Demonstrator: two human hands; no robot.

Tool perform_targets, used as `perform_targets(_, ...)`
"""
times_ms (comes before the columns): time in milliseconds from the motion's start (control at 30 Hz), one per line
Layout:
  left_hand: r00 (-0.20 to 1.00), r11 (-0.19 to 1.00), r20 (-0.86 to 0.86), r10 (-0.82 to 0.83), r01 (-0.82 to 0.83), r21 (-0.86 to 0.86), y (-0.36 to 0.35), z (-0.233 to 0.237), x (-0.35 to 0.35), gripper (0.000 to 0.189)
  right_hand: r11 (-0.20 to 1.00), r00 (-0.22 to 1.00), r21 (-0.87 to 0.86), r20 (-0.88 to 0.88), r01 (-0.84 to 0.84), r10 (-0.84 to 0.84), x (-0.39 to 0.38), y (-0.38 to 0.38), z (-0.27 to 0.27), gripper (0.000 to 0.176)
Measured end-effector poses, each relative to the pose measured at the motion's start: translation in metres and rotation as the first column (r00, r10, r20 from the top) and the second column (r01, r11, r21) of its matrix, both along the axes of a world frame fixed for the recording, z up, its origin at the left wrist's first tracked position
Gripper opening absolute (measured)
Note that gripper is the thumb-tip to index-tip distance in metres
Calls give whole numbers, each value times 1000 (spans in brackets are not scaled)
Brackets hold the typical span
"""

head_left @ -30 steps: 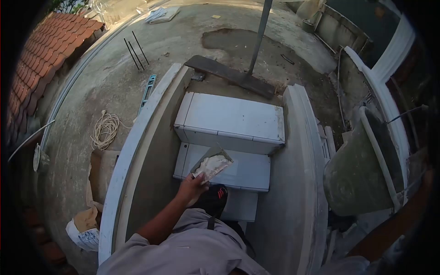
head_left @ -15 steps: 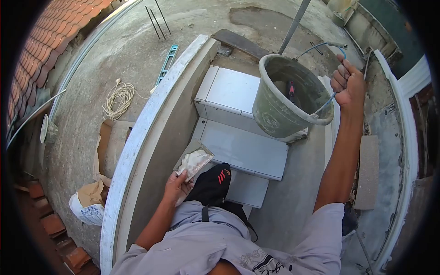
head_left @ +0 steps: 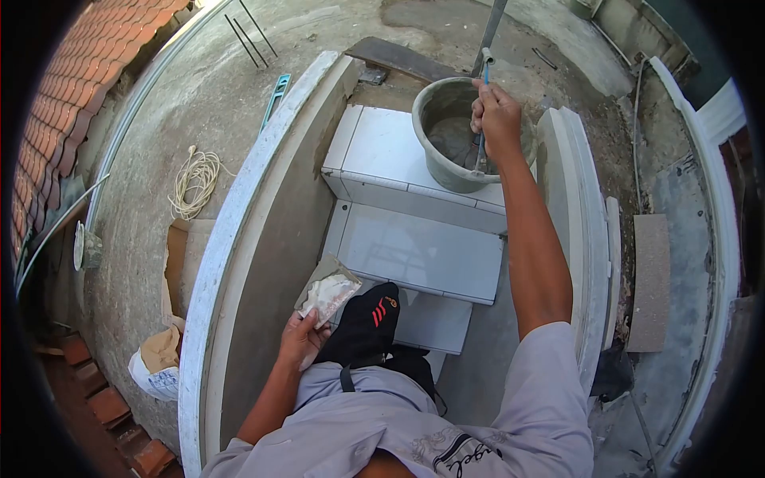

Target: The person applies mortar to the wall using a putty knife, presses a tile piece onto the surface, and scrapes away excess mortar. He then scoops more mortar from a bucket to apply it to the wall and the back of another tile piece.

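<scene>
My right hand is closed around the blue handle of a grey-green bucket, arm stretched out ahead. The bucket is at the top white-tiled step; whether its base bears on the tile is hard to tell. Grey residue coats its inside, and a tool lies in it, mostly hidden behind my hand. Low on the left, my left hand grips a flat, pale piece that looks like a tile offcut, with white paste smeared over it. Just beside that piece is my knee in black trousers.
Low walls flank the stairs, the left one topped by a pale ledge. Beyond it lie a coiled cable, a turquoise spirit level, an open cardboard box and a white sack. A dark plank lies behind the top step.
My right hand has carried the bucket left and farther away, from over the right side of the stairs to the top step. My left hand keeps its hold on the pale piece.
</scene>
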State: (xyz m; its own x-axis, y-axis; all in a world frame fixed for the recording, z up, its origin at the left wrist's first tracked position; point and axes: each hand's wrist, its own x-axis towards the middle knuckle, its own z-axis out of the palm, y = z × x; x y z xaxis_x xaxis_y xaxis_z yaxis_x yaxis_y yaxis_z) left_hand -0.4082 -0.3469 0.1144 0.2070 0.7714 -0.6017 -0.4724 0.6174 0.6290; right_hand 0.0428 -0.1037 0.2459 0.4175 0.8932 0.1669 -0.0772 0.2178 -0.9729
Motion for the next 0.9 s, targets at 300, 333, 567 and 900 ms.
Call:
perform_targets(300,884,880,40,-466,459,120,79,-27,106,27,958,874,9,405,288,-267,18,-172,-46,38)
perform_targets(333,851,848,41,-523,515,124,91,-47,116,26,943,879,-31,375,331,-296,19,-204,-57,36)
perform_targets(567,586,584,-77,-806,810,55,158,-196,190,28,837,792,-31,346,546,-503,5,-338,-136,27)
perform_targets(900,353,351,-43,-934,935,54,231,-349,229,32,852,413,135,829,506,-376,-24,-258,-102,18)
